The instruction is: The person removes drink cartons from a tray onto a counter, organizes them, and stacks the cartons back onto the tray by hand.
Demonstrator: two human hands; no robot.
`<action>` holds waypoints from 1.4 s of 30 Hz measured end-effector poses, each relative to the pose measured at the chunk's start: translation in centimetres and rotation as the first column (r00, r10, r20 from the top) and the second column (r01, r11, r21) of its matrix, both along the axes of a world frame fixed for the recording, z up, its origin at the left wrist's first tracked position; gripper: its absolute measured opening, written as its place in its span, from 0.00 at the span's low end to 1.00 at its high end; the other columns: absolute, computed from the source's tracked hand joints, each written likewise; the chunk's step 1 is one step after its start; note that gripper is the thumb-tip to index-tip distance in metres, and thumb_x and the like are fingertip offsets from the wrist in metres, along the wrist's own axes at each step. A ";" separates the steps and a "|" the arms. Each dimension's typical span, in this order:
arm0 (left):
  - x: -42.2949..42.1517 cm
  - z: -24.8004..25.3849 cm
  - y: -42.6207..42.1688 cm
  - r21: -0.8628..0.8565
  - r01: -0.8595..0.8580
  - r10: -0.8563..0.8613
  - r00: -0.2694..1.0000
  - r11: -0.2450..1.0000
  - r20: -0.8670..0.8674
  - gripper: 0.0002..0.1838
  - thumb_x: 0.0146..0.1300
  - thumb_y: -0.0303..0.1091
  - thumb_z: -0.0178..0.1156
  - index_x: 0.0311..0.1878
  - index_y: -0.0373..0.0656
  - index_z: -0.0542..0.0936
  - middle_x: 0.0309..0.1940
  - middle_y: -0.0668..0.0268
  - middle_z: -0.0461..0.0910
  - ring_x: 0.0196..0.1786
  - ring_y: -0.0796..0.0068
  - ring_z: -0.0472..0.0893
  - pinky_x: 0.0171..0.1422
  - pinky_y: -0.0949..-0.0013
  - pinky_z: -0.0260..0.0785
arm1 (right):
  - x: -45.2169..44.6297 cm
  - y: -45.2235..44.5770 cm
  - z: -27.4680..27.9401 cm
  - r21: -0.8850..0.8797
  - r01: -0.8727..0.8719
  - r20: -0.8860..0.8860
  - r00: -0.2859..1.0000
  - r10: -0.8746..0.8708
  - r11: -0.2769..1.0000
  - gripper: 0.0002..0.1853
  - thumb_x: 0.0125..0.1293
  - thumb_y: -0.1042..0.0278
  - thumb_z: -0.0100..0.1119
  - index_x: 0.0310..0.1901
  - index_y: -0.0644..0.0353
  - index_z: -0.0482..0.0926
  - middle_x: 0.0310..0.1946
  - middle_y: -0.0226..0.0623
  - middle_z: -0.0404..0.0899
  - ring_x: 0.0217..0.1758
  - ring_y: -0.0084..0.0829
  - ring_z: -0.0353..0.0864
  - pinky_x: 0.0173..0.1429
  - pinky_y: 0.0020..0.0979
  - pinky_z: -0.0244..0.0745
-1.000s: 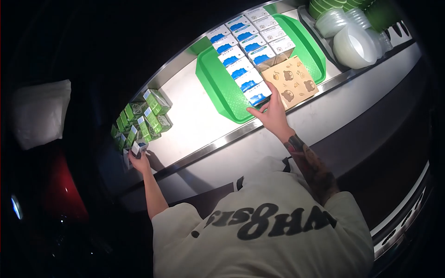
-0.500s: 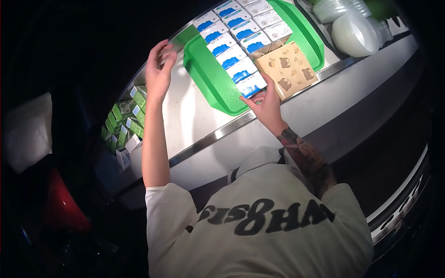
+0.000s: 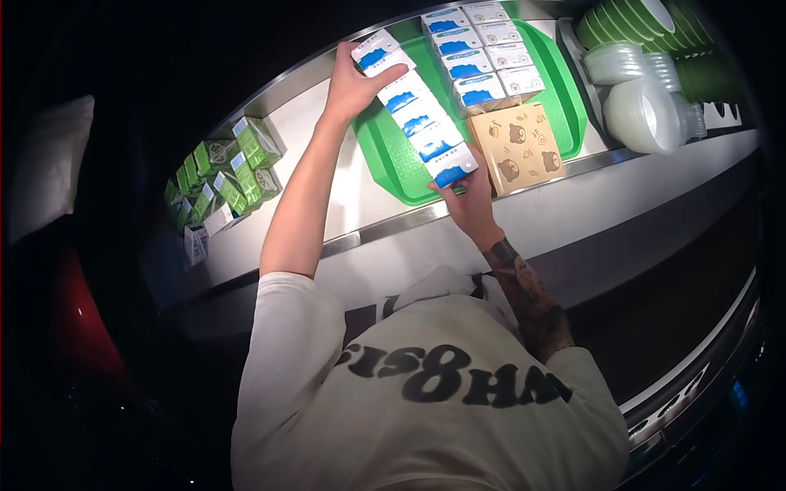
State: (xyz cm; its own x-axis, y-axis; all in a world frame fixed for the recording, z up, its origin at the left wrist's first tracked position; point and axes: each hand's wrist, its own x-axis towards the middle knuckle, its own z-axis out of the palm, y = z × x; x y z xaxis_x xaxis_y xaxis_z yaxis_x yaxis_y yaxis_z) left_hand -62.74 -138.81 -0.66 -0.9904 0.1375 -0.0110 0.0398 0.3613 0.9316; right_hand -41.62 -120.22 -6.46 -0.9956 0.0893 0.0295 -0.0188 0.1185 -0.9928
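A row of white-and-blue cartons (image 3: pixel 417 123) runs between my two hands over the left part of the green tray (image 3: pixel 372 159). My left hand (image 3: pixel 354 88) grips the far end of this row, thumb across a carton top. At the near end, my right hand (image 3: pixel 473 204) is closed around the last carton, its fingers partly hidden beneath. I cannot tell whether the row is fully off the tray. Two more rows of cartons (image 3: pixel 479 61) stand on the tray to the right. Beside my right hand is a tan bear-print box (image 3: pixel 517 147).
Green cartons (image 3: pixel 233 176) lie piled on the counter (image 3: pixel 315 192) at left. Clear plastic bowls (image 3: pixel 643 114) and green bowls (image 3: pixel 630 24) are stacked at right. A metal edge (image 3: pixel 327 245) runs along the counter front.
My left hand has come from beside the tray onto the far end of the carton row. The row has moved left, leaving a gap to the other rows. My right hand keeps its hold.
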 end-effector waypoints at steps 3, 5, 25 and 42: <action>2.8 1.0 -2.1 0.059 -0.138 0.143 0.986 0.989 -0.087 0.42 0.46 0.46 0.83 0.52 0.33 0.66 0.44 0.51 0.84 0.46 0.67 0.86 0.52 0.66 0.79 | 0.1 -0.3 1.0 0.015 -0.094 -0.010 0.996 0.094 0.995 0.42 0.59 0.79 0.71 0.72 0.64 0.55 0.66 0.47 0.66 0.65 0.34 0.74 0.61 0.32 0.76; 5.0 1.3 -3.8 0.129 -0.247 0.262 0.958 0.960 -0.120 0.41 0.46 0.44 0.83 0.53 0.33 0.66 0.41 0.52 0.83 0.44 0.69 0.85 0.50 0.67 0.79 | 0.4 -0.3 0.7 0.041 -0.186 0.026 0.982 0.185 0.982 0.43 0.57 0.81 0.69 0.72 0.64 0.55 0.72 0.53 0.60 0.74 0.42 0.65 0.73 0.40 0.68; 32.5 -3.8 -26.0 0.226 -0.906 0.928 0.373 0.357 0.027 0.50 0.66 0.35 0.69 0.78 0.52 0.41 0.69 0.46 0.58 0.60 0.60 0.76 0.56 0.63 0.77 | -5.3 -22.0 1.6 0.333 -0.628 0.019 0.751 0.660 0.704 0.53 0.59 0.65 0.74 0.76 0.69 0.45 0.68 0.65 0.61 0.50 0.45 0.85 0.60 0.38 0.78; 27.5 -4.3 -24.6 0.371 -0.856 0.896 0.428 0.361 0.116 0.43 0.78 0.53 0.49 0.81 0.53 0.34 0.77 0.51 0.52 0.71 0.56 0.67 0.71 0.55 0.65 | 4.7 -9.0 1.5 -0.247 -0.404 0.370 0.801 0.471 0.881 0.06 0.70 0.73 0.59 0.43 0.67 0.78 0.28 0.35 0.83 0.32 0.20 0.84 0.38 0.22 0.80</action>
